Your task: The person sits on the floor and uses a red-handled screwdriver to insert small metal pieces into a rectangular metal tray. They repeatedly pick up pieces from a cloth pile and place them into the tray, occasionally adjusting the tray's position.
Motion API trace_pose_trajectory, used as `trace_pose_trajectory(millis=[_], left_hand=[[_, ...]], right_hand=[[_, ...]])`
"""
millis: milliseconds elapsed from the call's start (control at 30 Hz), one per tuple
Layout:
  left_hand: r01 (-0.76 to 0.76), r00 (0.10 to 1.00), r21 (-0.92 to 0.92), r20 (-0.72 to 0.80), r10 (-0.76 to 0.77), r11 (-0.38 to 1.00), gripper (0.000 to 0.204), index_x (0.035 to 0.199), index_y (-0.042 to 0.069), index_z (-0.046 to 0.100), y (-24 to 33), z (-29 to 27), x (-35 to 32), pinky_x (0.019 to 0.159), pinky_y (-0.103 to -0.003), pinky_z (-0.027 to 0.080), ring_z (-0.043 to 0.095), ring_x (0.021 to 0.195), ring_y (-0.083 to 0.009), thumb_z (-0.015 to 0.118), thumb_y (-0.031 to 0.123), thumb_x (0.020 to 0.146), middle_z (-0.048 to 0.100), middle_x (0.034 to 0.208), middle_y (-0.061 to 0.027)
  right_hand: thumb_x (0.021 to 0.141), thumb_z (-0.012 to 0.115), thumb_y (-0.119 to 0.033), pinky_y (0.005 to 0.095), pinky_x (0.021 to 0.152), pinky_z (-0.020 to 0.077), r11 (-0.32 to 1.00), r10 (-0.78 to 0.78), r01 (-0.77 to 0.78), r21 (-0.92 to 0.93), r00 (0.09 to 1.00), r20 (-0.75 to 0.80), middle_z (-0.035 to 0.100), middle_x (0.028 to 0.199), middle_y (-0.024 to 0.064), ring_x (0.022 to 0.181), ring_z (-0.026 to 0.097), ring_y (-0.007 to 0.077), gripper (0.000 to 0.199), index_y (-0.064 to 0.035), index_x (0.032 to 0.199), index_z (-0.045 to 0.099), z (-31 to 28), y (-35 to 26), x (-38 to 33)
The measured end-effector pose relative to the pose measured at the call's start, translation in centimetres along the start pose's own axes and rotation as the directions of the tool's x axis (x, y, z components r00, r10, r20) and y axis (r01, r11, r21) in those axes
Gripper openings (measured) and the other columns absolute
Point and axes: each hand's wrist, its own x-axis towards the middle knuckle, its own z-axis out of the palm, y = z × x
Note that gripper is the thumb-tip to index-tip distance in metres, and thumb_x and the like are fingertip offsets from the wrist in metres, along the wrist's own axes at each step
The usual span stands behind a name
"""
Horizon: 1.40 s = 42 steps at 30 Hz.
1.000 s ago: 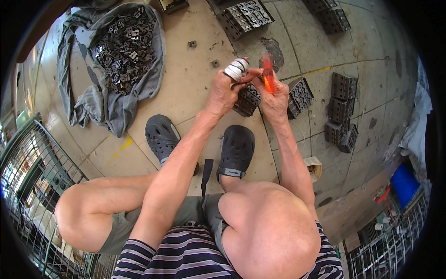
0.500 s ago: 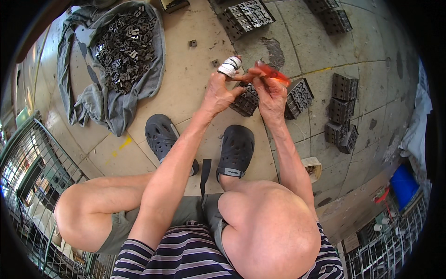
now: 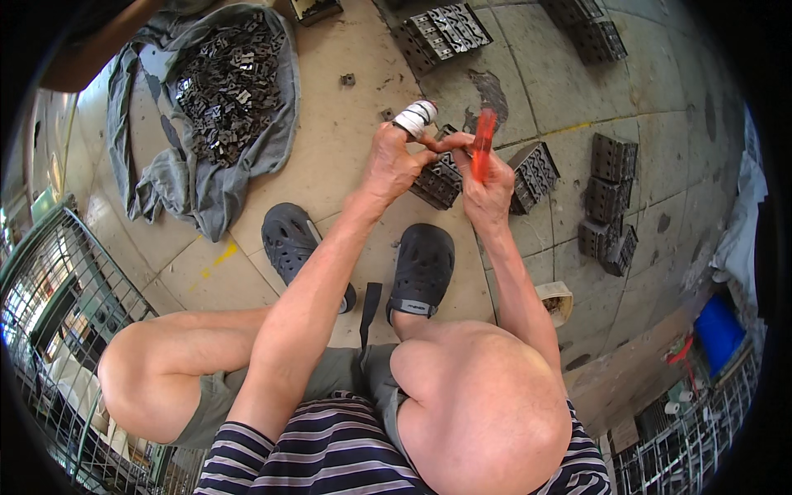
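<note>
Striped shirt (image 3: 330, 445) at the lower edge, then bare knees and two dark clogs (image 3: 422, 268) flat on the concrete floor (image 3: 346, 148). Both forearms reach forward over the feet. Right hand (image 3: 487, 186) is closed around an orange-handled tool (image 3: 482, 147), handle standing nearly upright out of the fist, its tip hidden. Left hand (image 3: 392, 161) is curled, fingertips pinched toward the right hand; one finger wears white tape (image 3: 415, 117) (whether a small part sits in the pinch, cannot tell). Hands meet just above a dark metal block (image 3: 437, 180) on the floor, between the clogs and a second block (image 3: 535, 169) to the right. Further right, stacked blocks (image 3: 609, 198). Far left, a grey cloth (image 3: 190, 165) holding a heap of small dark metal pieces (image 3: 227, 82). More blocks (image 3: 445, 29) along the far edge.
</note>
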Motion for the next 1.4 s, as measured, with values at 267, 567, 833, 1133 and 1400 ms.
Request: trace_pose_trajectory(millis=[267, 567, 833, 1133, 1400], left_hand=[[-0.088, 0.967, 0.262, -0.210, 0.145, 0.961, 0.034, 0.111, 0.002, 0.073, -1.9, -2.7, -1.1, 0.078, -0.033, 0.056, 0.073, 0.087, -0.0186, 0.082, -0.002, 0.078, 0.079, 0.113, -0.0093], [-0.143, 0.919, 0.470, -0.264, 0.293, 0.871, 0.040, 0.124, 0.004, 0.074, -5.6, -5.4, -0.1, 0.077, -0.036, 0.060, 0.076, 0.098, -0.0214, 0.077, -0.008, 0.086, 0.071, 0.117, -0.0098], [-0.223, 0.934, 0.321, -0.201, 0.296, 0.921, 0.036, 0.120, 0.004, 0.074, -5.4, -3.8, 2.7, 0.077, -0.035, 0.061, 0.076, 0.089, -0.0198, 0.076, -0.009, 0.086, 0.073, 0.100, -0.0071], [-0.028, 0.949, -0.578, -0.272, -0.160, 0.816, 0.041, 0.125, -0.003, 0.067, -2.5, -3.8, 2.1, 0.081, -0.036, 0.066, 0.073, 0.086, -0.0175, 0.075, -0.014, 0.087, 0.074, 0.095, -0.0101], [0.236, 0.946, -0.760, 0.038, -0.321, 0.606, 0.054, 0.141, 0.001, 0.059, 0.0, -2.9, 0.6, 0.085, -0.037, 0.065, 0.076, 0.090, -0.0225, 0.079, -0.006, 0.091, 0.077, 0.099, -0.0105]], right_hand=[[0.097, 0.073, 0.002, 0.0296, 0.089, 0.0586, 0.981, 0.191, -0.190, -0.048, 0.981, 0.034, 0.079, 0.103, 0.0086, 0.095, 0.075, 0.0157, 0.009, 0.0039, 0.105, 0.076, 2.1, 0.0, 1.9], [0.097, 0.072, 0.003, 0.0322, 0.084, 0.0649, 0.928, 0.206, -0.165, 0.335, 0.975, -0.089, 0.077, 0.093, 0.0114, 0.088, 0.078, 0.0206, 0.008, 0.0088, 0.103, 0.073, 3.8, 2.3, 5.1], [0.099, 0.071, 0.001, 0.0350, 0.084, 0.0660, 0.920, 0.289, -0.224, 0.321, 0.942, -0.169, 0.076, 0.096, 0.0134, 0.089, 0.078, 0.0227, 0.009, 0.0081, 0.105, 0.071, 1.6, 1.2, 3.7], [0.101, 0.070, -0.001, 0.0370, 0.086, 0.0671, 0.881, 0.245, -0.163, 0.445, 0.960, -0.133, 0.076, 0.100, 0.0154, 0.095, 0.078, 0.0260, 0.010, 0.0058, 0.108, 0.072, 1.1, -1.1, 3.9], [0.103, 0.069, -0.005, 0.0391, 0.087, 0.0676, 0.865, 0.225, -0.167, 0.474, 0.972, -0.069, 0.077, 0.103, 0.0166, 0.098, 0.078, 0.0284, 0.012, 0.0033, 0.110, 0.073, 0.8, -2.3, 3.7]])
